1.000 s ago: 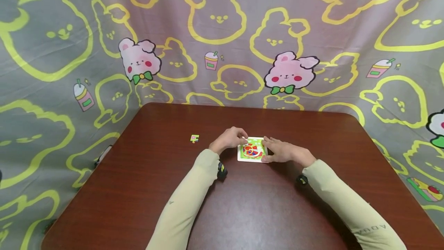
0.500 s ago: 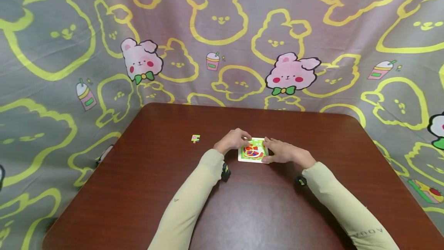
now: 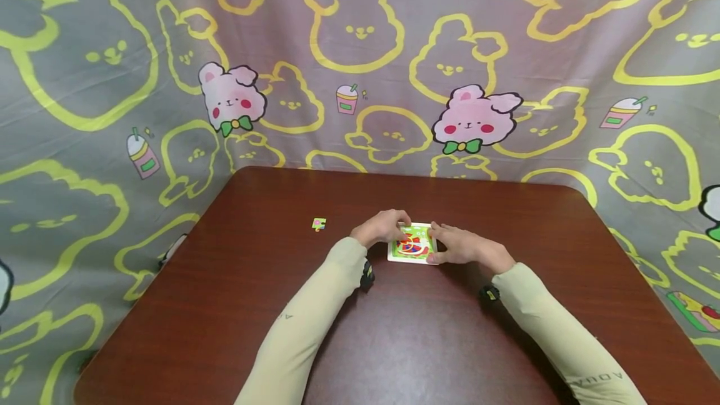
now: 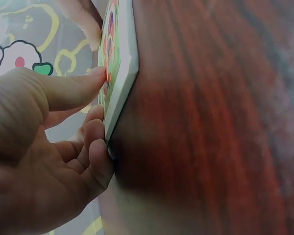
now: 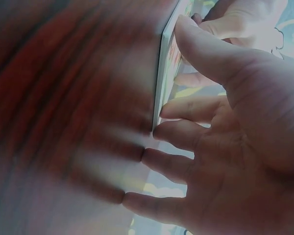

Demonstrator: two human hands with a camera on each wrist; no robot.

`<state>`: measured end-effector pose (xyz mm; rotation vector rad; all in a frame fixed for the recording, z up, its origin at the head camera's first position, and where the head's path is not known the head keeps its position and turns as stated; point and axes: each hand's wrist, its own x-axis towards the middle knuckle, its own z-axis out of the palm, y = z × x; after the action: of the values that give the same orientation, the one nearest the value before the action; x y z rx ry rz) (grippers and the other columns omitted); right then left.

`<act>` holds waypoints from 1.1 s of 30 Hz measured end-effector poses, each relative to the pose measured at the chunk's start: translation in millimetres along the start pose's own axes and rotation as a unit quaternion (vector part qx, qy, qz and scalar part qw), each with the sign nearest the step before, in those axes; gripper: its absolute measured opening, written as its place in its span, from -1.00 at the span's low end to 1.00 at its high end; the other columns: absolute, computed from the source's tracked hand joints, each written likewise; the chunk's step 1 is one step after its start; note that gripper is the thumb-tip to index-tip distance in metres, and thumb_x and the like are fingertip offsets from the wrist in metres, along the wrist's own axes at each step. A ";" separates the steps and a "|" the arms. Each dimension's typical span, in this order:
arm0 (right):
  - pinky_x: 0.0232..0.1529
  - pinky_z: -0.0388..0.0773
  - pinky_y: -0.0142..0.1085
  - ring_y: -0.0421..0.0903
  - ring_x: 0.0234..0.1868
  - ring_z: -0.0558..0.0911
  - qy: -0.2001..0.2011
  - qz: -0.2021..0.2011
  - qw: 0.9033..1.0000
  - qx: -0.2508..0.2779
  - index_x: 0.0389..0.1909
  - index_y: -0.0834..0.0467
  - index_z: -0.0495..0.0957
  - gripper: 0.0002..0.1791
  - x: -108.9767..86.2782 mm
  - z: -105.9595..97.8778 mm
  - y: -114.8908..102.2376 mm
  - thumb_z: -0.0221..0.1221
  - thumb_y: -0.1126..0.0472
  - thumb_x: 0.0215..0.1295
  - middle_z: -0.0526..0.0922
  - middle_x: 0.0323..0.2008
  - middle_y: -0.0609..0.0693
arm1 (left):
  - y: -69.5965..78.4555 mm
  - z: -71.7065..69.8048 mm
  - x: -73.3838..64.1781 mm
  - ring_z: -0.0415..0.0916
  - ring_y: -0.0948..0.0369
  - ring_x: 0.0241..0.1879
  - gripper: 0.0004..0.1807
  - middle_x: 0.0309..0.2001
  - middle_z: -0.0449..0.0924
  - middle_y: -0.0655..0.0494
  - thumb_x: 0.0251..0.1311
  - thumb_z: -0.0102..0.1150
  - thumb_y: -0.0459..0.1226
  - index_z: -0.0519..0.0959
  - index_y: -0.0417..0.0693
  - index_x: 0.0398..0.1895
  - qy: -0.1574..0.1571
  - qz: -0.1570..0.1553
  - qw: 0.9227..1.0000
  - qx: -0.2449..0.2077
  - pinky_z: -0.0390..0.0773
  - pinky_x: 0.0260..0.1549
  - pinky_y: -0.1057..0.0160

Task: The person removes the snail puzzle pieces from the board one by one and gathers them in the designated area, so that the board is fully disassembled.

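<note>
A small square jigsaw puzzle (image 3: 413, 244) with a white frame and a red, blue and green picture lies flat on the table. In the head view my left hand (image 3: 384, 227) is at its left side. The left wrist view shows my left thumb (image 4: 78, 91) pressing straight down on the picture, while the loosely bent fingers touch the board's edge. My right hand (image 3: 462, 246) rests at the right side, its thumb (image 5: 198, 49) on the near rim and its fingers stretched along the edge and table. One loose puzzle piece (image 3: 319, 224) lies to the left.
The brown wooden table (image 3: 394, 330) has rounded corners. A grey curtain (image 3: 360, 36) printed with yellow outlines and pink cartoon faces hangs behind it and along its sides. A black wrist device (image 3: 367, 275) sits under the left cuff.
My left hand has shifted slightly right over the picture, and its thumb has moved farther onto it and lower. My right hand stays at the right edge. The loose piece stays put.
</note>
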<state>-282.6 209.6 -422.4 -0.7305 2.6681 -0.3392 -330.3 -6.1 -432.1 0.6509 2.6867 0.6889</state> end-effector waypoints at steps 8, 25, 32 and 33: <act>0.40 0.11 0.21 0.32 0.52 0.02 -0.008 -0.004 1.000 0.003 0.47 0.29 0.11 -0.07 1.5 -0.1 6.2 0.21 -0.18 0.28 -0.04 0.53 0.31 | 3.2 0.6 1.2 0.44 0.18 -0.04 -0.63 0.08 0.56 -0.01 0.24 0.27 -0.25 0.50 -0.02 0.10 -0.005 0.007 1.000 0.020 0.44 0.06 0.23; 0.29 0.05 0.41 0.38 0.51 -0.04 -0.014 -0.008 1.000 0.008 0.51 0.16 0.09 -0.05 -2.9 0.2 13.0 0.19 -0.25 0.26 -0.05 0.55 0.24 | 8.0 0.9 -2.5 0.39 0.17 -0.02 -0.62 0.03 0.47 -0.01 0.22 0.28 -0.30 0.41 0.05 0.06 -0.003 -0.002 1.000 0.004 0.43 0.04 0.22; 0.28 0.04 0.43 0.38 0.51 -0.05 -0.020 -0.005 1.000 0.006 0.50 0.19 0.10 -0.07 0.4 -0.4 10.7 0.19 -0.22 0.28 -0.06 0.55 0.25 | 4.9 1.9 -3.2 0.35 0.21 -0.09 -0.63 -0.09 0.38 0.06 0.19 0.30 -0.31 0.42 0.03 0.02 0.015 0.010 1.000 0.013 0.43 -0.07 0.27; 0.28 0.04 0.43 0.39 0.51 -0.05 -0.020 -0.005 1.000 0.005 0.50 0.19 0.10 -0.07 0.6 -0.5 10.4 0.19 -0.22 0.29 -0.06 0.55 0.25 | 4.9 1.9 -3.0 0.35 0.21 -0.10 -0.63 -0.10 0.39 0.06 0.18 0.30 -0.32 0.42 0.01 0.02 0.017 0.014 1.000 0.014 0.42 -0.07 0.28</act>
<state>-288.0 218.1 -425.4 -0.7402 2.6237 -0.3375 -325.3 -3.0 -430.6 0.6903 2.7284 0.6755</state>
